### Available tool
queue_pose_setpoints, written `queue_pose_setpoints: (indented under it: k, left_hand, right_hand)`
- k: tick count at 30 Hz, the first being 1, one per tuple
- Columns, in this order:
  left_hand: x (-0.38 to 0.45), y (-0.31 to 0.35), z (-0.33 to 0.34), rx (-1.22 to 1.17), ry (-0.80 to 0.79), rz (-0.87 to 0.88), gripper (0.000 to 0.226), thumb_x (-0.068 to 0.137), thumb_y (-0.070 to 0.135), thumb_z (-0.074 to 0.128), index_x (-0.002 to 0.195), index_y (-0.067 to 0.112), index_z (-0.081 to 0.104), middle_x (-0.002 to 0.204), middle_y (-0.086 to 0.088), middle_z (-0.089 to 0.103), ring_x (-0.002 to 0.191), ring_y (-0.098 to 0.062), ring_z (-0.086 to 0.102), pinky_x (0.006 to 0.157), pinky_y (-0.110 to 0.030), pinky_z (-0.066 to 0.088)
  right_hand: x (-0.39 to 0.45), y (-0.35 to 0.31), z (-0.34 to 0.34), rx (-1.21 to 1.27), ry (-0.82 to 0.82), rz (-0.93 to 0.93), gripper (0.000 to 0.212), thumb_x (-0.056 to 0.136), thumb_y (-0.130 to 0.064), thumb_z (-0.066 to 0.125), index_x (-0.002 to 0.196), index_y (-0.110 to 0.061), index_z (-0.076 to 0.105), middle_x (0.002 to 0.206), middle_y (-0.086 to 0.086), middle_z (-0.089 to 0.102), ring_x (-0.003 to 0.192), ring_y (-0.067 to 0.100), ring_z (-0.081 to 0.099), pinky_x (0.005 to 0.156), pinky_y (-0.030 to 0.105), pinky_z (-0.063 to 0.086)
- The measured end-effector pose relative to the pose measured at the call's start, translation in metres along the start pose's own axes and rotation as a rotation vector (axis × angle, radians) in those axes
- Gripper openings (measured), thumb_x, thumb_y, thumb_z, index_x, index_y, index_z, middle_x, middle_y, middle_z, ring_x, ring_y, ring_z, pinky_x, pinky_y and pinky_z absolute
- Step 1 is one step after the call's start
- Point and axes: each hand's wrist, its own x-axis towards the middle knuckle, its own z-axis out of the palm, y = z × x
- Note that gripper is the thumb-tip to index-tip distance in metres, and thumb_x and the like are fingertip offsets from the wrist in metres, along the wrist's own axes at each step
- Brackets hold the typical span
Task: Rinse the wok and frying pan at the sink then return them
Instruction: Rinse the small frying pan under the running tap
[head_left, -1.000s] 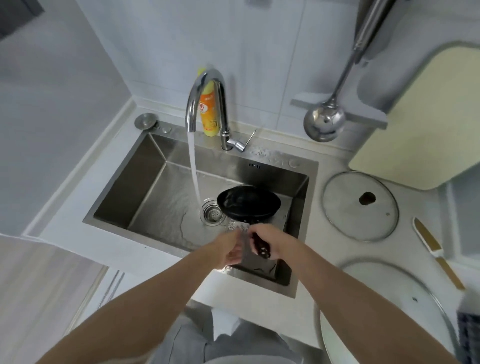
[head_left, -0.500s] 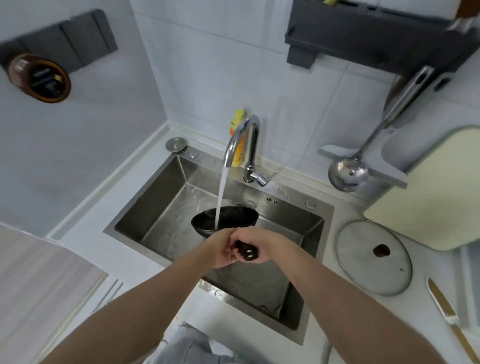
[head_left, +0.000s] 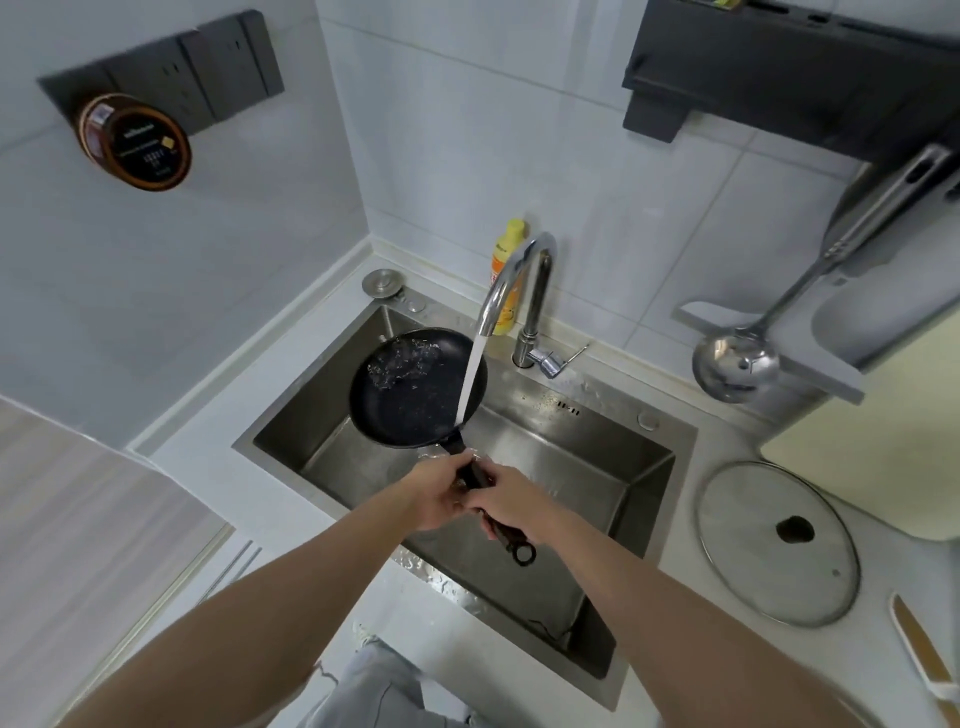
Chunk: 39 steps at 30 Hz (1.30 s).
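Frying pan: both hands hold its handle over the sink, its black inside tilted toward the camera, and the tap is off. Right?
Not quite. The head view shows the tap running, its stream landing on the frying pan. The rest stands: left hand and right hand hold the handle over the sink.

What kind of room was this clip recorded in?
Most likely a small home kitchen: a steel sink with a running faucet, a ladle hanging at the tiled wall, and a glass pot lid on the counter.
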Motion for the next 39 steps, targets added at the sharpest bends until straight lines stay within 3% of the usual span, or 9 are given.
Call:
queue_pose_setpoints:
  k: [6, 11, 15, 19, 22, 26, 30, 36, 39]
  left_hand:
    - [-0.001, -0.012, 0.018, 0.064, -0.123, -0.019, 0.039, 0.1, 0.023, 0.056, 0.132, 0.002, 0.054, 0.128, -0.014, 0.064, 0.097, -0.025, 0.067, 0.07, -0.032, 0.058]
    - [-0.008, -0.029, 0.026, 0.064, -0.23, -0.063, 0.034, 0.099, 0.026, 0.055, 0.128, 0.007, 0.055, 0.128, -0.011, 0.065, 0.107, -0.025, 0.063, 0.092, -0.036, 0.051]
    - [-0.014, -0.045, 0.031, 0.004, -0.229, -0.091, 0.028, 0.101, 0.028, 0.045, 0.12, 0.009, 0.054, 0.1, -0.007, 0.069, 0.085, -0.021, 0.063, 0.083, -0.033, 0.05]
    - [-0.017, -0.055, 0.026, -0.025, -0.21, -0.091, 0.025, 0.099, 0.029, 0.053, 0.11, 0.006, 0.059, 0.09, -0.009, 0.069, 0.085, -0.023, 0.066, 0.083, -0.035, 0.054]
    - [-0.017, -0.058, 0.018, -0.005, -0.173, -0.065, 0.027, 0.099, 0.029, 0.057, 0.109, 0.004, 0.06, 0.089, -0.009, 0.071, 0.082, -0.022, 0.067, 0.075, -0.033, 0.057]
    - [-0.016, -0.056, 0.011, 0.085, -0.097, -0.014, 0.025, 0.098, 0.029, 0.06, 0.106, 0.005, 0.063, 0.093, -0.008, 0.071, 0.08, -0.02, 0.068, 0.065, -0.029, 0.057]
    - [-0.017, -0.046, 0.009, 0.049, -0.077, 0.029, 0.015, 0.097, 0.016, 0.06, 0.108, 0.006, 0.06, 0.097, -0.01, 0.068, 0.083, -0.022, 0.068, 0.059, -0.03, 0.058]
    - [-0.01, -0.034, 0.016, 0.011, -0.142, 0.043, 0.022, 0.1, 0.017, 0.054, 0.116, 0.004, 0.062, 0.113, -0.013, 0.063, 0.095, -0.024, 0.062, 0.066, -0.032, 0.053]
    - [-0.009, -0.033, 0.018, 0.002, -0.217, 0.004, 0.021, 0.102, 0.022, 0.046, 0.104, 0.008, 0.062, 0.097, -0.009, 0.064, 0.082, -0.022, 0.059, 0.074, -0.033, 0.044]
  right_hand:
    - [-0.016, 0.023, -0.03, -0.165, 0.001, -0.117, 0.027, 0.084, -0.016, 0.072, 0.108, -0.021, 0.061, 0.071, 0.01, 0.062, 0.048, 0.02, 0.057, 0.045, 0.028, 0.048]
    - [-0.033, 0.024, -0.051, -0.214, -0.092, -0.017, 0.022, 0.082, -0.016, 0.073, 0.095, -0.007, 0.058, 0.064, 0.006, 0.059, 0.048, 0.017, 0.056, 0.047, 0.028, 0.049]
    - [-0.037, 0.015, -0.052, -0.202, -0.15, 0.137, 0.009, 0.084, -0.008, 0.067, 0.086, -0.008, 0.058, 0.062, 0.005, 0.057, 0.048, 0.013, 0.055, 0.05, 0.026, 0.05]
    - [-0.037, 0.013, -0.048, -0.043, -0.224, 0.258, 0.008, 0.09, -0.006, 0.061, 0.084, -0.006, 0.055, 0.063, 0.004, 0.058, 0.047, 0.009, 0.052, 0.044, 0.02, 0.046]
    - [-0.037, 0.021, -0.045, 0.039, -0.286, 0.294, 0.008, 0.093, -0.009, 0.061, 0.097, -0.005, 0.055, 0.069, 0.002, 0.059, 0.05, 0.006, 0.05, 0.044, 0.017, 0.044]
    - [-0.034, 0.038, -0.032, 0.073, -0.298, 0.226, 0.025, 0.092, -0.009, 0.063, 0.115, -0.005, 0.053, 0.072, 0.001, 0.057, 0.053, 0.009, 0.049, 0.045, 0.021, 0.044]
    - [-0.034, 0.043, -0.019, -0.043, -0.196, 0.049, 0.017, 0.089, -0.01, 0.066, 0.103, -0.012, 0.058, 0.064, 0.0, 0.056, 0.05, 0.013, 0.051, 0.046, 0.027, 0.045]
    - [-0.034, 0.029, -0.013, -0.174, -0.031, -0.066, 0.012, 0.086, -0.006, 0.061, 0.093, -0.012, 0.053, 0.057, 0.007, 0.053, 0.039, 0.018, 0.052, 0.043, 0.026, 0.047]
    - [-0.034, 0.013, -0.018, -0.168, -0.014, 0.035, 0.012, 0.084, -0.004, 0.061, 0.094, -0.007, 0.056, 0.058, 0.012, 0.056, 0.044, 0.022, 0.053, 0.046, 0.028, 0.049]
